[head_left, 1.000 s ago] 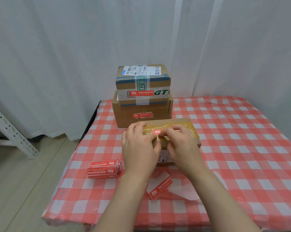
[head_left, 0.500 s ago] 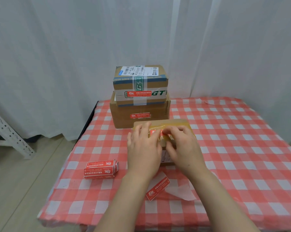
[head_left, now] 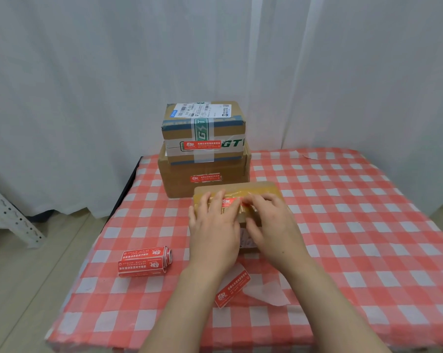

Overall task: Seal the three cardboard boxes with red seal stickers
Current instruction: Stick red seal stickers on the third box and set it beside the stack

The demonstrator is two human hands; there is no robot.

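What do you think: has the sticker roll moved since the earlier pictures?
No. The sticker roll lies equally far left of the loose sticker.

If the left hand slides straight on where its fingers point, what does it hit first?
Probably the front of the bottom stacked box, right behind the small box that the left hand rests on; the gap between them is unclear.

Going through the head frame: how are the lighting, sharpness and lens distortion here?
Head view: soft, even light, faint shadows; the left hand, right hand and the red seal sticker under them look slightly smeared; tape on the near brown cardboard box shows mild sheen; the wide lens bows the far edge of the red-checked tablecloth.
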